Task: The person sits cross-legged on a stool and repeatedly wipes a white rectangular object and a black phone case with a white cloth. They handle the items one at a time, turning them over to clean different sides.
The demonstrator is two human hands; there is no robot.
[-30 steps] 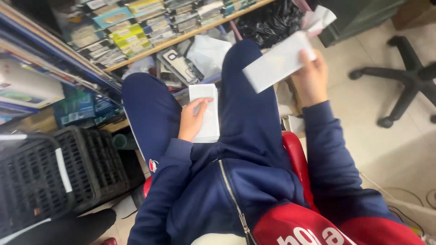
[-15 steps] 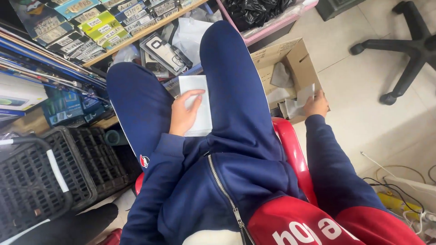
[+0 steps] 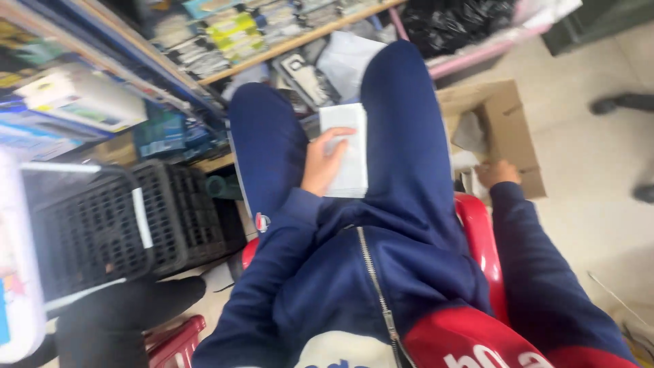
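I see my left hand (image 3: 322, 163) resting on a white flat packet (image 3: 346, 148) lying in my lap between the navy-clad thighs, fingers spread loosely over its near edge, not clamped. The packet is rectangular, pale and smooth. My right hand (image 3: 497, 173) reaches into the brown cardboard box (image 3: 507, 126) beside the red chair (image 3: 479, 235); I cannot tell whether its fingers are closed.
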